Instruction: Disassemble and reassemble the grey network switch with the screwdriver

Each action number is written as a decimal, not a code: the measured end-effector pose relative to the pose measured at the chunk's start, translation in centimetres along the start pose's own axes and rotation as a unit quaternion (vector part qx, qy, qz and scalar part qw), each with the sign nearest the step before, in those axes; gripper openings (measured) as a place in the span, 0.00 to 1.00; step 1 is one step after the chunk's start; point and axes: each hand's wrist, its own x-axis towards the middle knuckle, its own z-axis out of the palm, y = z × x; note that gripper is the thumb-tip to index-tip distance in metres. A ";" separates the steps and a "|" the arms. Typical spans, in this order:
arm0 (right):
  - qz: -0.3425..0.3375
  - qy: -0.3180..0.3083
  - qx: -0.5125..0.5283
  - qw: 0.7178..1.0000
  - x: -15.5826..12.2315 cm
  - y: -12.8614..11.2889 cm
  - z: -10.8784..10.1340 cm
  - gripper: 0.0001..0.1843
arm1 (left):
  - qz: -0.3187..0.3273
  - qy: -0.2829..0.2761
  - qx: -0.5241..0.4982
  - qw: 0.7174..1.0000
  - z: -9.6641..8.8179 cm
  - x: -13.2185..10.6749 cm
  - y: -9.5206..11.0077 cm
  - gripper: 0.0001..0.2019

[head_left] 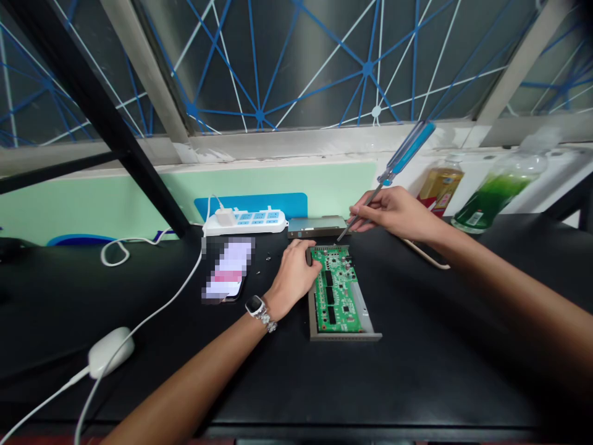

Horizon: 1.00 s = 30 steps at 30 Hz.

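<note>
Pinching screwdriver (410, 148) in R fingers (365, 211), tip near PCB (336, 290)

A smartwatch (254, 305) with a dark square face is worn on the wrist of the left hand (293, 278). A silvery link band (268, 322) is fitted, seemingly metal, though its links are too small to be made out. The left forearm (194, 377) and right forearm (509, 278) are bare.

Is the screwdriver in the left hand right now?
No, the blue-handled screwdriver is gripped in the right hand, while the left hand lies against the green circuit board.
</note>
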 end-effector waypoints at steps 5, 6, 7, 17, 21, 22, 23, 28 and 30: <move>-0.004 -0.005 -0.027 1.000 0.0 0.1 0.4 0.15 | -0.005 -0.009 0.012 1.000 -0.4 -0.1 0.5 0.19; -0.002 -0.008 -0.033 0.999 0.1 0.3 0.3 0.15 | -0.005 -0.010 0.008 1.000 -0.4 -0.1 0.5 0.19; 0.000 -0.012 -0.039 0.999 0.1 0.6 0.2 0.14 | -0.005 -0.009 0.003 1.000 -0.4 -0.1 0.5 0.19; 0.005 -0.027 -0.085 0.996 0.4 2.1 0.0 0.14 | 0.009 -0.019 0.003 1.000 -0.5 -0.2 0.0 0.19; 0.000 -0.013 -0.115 0.993 0.3 1.9 0.5 0.14 | 0.012 -0.017 0.013 1.000 -0.4 -0.2 0.0 0.19; -0.006 -0.001 -0.132 0.991 0.2 1.9 0.6 0.14 | 0.015 -0.016 0.014 1.000 -0.4 -0.2 -0.1 0.19; -0.011 0.014 -0.148 0.989 0.1 1.8 0.8 0.15 | 0.017 -0.015 0.014 1.000 -0.4 -0.2 -0.1 0.19; 0.002 -0.001 -0.081 0.997 0.0 1.4 1.5 0.11 | 0.021 -0.013 0.011 1.000 -0.2 -0.1 -0.3 0.19; 0.005 -0.040 -0.040 0.998 0.0 1.4 1.5 0.10 | 0.022 -0.013 0.010 1.000 -0.2 -0.1 -0.4 0.19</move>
